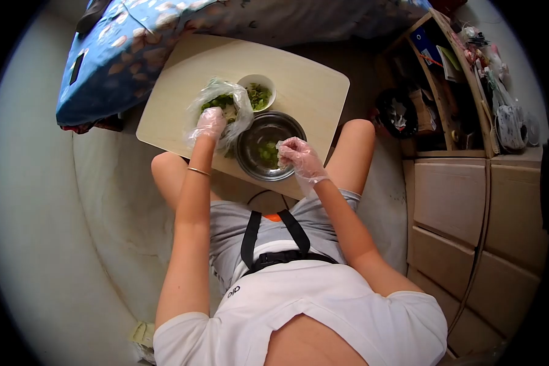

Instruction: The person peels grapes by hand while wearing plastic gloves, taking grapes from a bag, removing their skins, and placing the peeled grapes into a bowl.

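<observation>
Upper centre: gloved left hand (211,123) at bag of greens (243,117), grip hidden; right hand (300,157) curled over steel bowl (256,129), hold unclear.

The centre bowl (279,125) is smooth, shiny metal; the small upper bowl (248,78) looks smooth and hard. Crinkled, translucent plastic forms the bag (243,116), while the left glove (210,124) and right glove (307,161) are thin, glossy plastic film. The surface (299,79) is smooth and fairly matt. At upper left hangs soft printed cloth (122,67); at right, the shelf (450,154) looks wooden. The shirt (348,305) below is matt fabric.
</observation>
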### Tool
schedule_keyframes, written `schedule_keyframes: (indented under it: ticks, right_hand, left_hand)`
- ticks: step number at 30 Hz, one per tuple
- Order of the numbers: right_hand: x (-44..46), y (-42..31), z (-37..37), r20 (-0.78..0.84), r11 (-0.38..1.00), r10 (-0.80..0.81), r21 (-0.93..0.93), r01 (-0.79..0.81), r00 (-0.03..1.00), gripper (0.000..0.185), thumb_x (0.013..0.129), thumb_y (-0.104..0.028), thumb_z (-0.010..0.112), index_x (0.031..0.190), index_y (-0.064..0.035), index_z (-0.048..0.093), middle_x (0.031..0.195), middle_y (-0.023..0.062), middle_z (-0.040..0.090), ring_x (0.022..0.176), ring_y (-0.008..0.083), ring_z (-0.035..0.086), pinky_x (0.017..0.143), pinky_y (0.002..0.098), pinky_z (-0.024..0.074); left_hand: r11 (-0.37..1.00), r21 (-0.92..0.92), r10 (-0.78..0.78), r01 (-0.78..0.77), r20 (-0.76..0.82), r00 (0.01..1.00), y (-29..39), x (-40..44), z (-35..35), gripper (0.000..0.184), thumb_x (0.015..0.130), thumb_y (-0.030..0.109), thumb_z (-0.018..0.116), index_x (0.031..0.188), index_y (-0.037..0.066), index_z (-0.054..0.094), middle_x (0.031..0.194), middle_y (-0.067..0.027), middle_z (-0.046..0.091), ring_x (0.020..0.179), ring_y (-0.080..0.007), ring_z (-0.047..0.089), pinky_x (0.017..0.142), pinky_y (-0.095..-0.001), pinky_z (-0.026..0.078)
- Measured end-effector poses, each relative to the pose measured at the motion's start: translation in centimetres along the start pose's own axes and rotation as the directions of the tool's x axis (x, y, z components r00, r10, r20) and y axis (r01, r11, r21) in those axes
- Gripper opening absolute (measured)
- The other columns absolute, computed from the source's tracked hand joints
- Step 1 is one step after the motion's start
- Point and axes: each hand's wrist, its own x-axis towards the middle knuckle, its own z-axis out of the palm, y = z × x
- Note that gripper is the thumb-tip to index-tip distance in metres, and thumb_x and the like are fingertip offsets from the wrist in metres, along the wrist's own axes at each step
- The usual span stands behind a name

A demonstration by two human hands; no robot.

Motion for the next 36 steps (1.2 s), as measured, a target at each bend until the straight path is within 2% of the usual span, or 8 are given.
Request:
schedule_keyframes:
  ticks: [2, 5, 8, 13, 16, 27, 32, 36]
  right_hand:
    - [-0.1, -0.8, 0.7, -0.019, 0.999, -0.004, -0.037, 0.004, 1.0, 0.015, 0.092, -0.014, 0.067, 0.099, -0.0024, 0.06, 0.086, 0.0033, 0.061, 0.072, 0.0115, 0.059, 0.07, 0.026, 0.0515]
    - [-0.8, -3.0, 2.6, -0.023, 0.997, -0.042, -0.073, 0.04, 0.999, 0.014, 0.091, -0.011, 0.067, 0.1, -0.0023, 0.06, 0.088, 0.0034, 0.062, 0.076, 0.0111, 0.06, 0.071, 0.0264, 0.0521]
    - [-1.3, -5.5, 5.4, -0.007, 0.969, -0.173, -0.182, 0.169, 0.985, 0.016, 0.091, -0.005, 0.064, 0.106, -0.0014, 0.058, 0.095, 0.0037, 0.061, 0.081, 0.0113, 0.06, 0.075, 0.0266, 0.0525]
    - [-2.2, -8.3, 9.2, 0.122, 0.765, -0.505, -0.395, 0.509, 0.854, 0.03, 0.086, 0.003, 0.067, 0.113, -0.0025, 0.056, 0.104, 0.0069, 0.06, 0.085, 0.0149, 0.062, 0.075, 0.028, 0.0535]
    - [-2.0, -8.0, 9.3, 0.181, 0.554, -0.656, -0.544, 0.63, 0.733, 0.034, 0.082, 0.005, 0.068, 0.113, -0.0039, 0.057, 0.103, 0.0111, 0.06, 0.084, 0.0214, 0.063, 0.073, 0.0303, 0.0534]
    - [-3.0, -8.3, 8.7, 0.267, 0.302, -0.731, -0.698, 0.649, 0.628, 0.031, 0.081, 0.01, 0.067, 0.107, -0.0031, 0.058, 0.105, 0.015, 0.063, 0.093, 0.0319, 0.065, 0.077, 0.0349, 0.0555]
    - [-2.8, -8.2, 8.8, 0.265, 0.256, -0.772, -0.702, 0.665, 0.577, 0.028, 0.079, 0.001, 0.071, 0.105, -0.0044, 0.06, 0.099, 0.015, 0.065, 0.09, 0.0349, 0.064, 0.077, 0.0399, 0.0537]
    - [-2.9, -8.2, 8.5, 0.274, 0.236, -0.753, -0.735, 0.635, 0.598, 0.029, 0.078, 0.001, 0.072, 0.104, -0.005, 0.061, 0.099, 0.0143, 0.066, 0.09, 0.0343, 0.064, 0.077, 0.0398, 0.0537]
  left_hand:
    - [1.0, 0.013, -0.021, 0.022, -0.061, 0.998, 1.2, -1.1, -2.4, 0.022, 0.083, 0.018, 0.059, 0.095, 0.002, 0.069, 0.093, -0.0222, 0.068, 0.09, -0.0351, 0.067, 0.078, -0.0424, 0.054]
    - [0.482, -0.847, -0.009, -0.224, -0.261, 0.965, 2.2, -3.6, -4.6, 0.028, 0.094, 0.021, 0.06, 0.112, 0.0, 0.065, 0.09, -0.0054, 0.068, 0.073, -0.0157, 0.062, 0.066, -0.0302, 0.05]
    - [0.284, -0.959, -0.03, 0.013, 0.005, 1.0, 7.3, -10.0, -12.5, 0.029, 0.097, 0.019, 0.059, 0.119, 0.002, 0.063, 0.095, -0.0001, 0.066, 0.074, -0.0087, 0.059, 0.065, -0.0241, 0.048]
    - [-0.21, -0.976, 0.059, -0.06, -0.074, 0.996, 12.4, -14.8, -13.1, 0.028, 0.096, 0.012, 0.061, 0.12, -0.001, 0.061, 0.098, -0.0031, 0.067, 0.079, -0.0079, 0.06, 0.072, -0.0218, 0.049]
    - [-0.246, -0.964, 0.066, -0.105, -0.125, 0.99, 13.6, -15.8, -13.1, 0.029, 0.095, 0.011, 0.062, 0.12, -0.003, 0.059, 0.101, -0.0063, 0.067, 0.086, -0.0102, 0.063, 0.077, -0.0231, 0.05]
    - [-0.015, -0.98, -0.002, -0.199, -0.199, 0.98, 14.4, -16.3, -11.5, 0.019, 0.094, 0.004, 0.064, 0.11, -0.004, 0.063, 0.097, -0.0067, 0.067, 0.086, -0.0112, 0.063, 0.077, -0.0247, 0.051]
    - [0.533, -0.766, 0.066, -0.359, -0.385, 0.921, 14.2, -16.4, -13.3, 0.011, 0.089, 0.004, 0.066, 0.099, 0.0, 0.068, 0.091, -0.0137, 0.068, 0.079, -0.024, 0.065, 0.073, -0.0318, 0.051]
    - [0.645, -0.636, 0.127, -0.423, -0.456, 0.881, 14.1, -16.2, -13.2, 0.011, 0.09, 0.005, 0.065, 0.098, -0.002, 0.067, 0.086, -0.0156, 0.066, 0.076, -0.0245, 0.064, 0.072, -0.0327, 0.05]
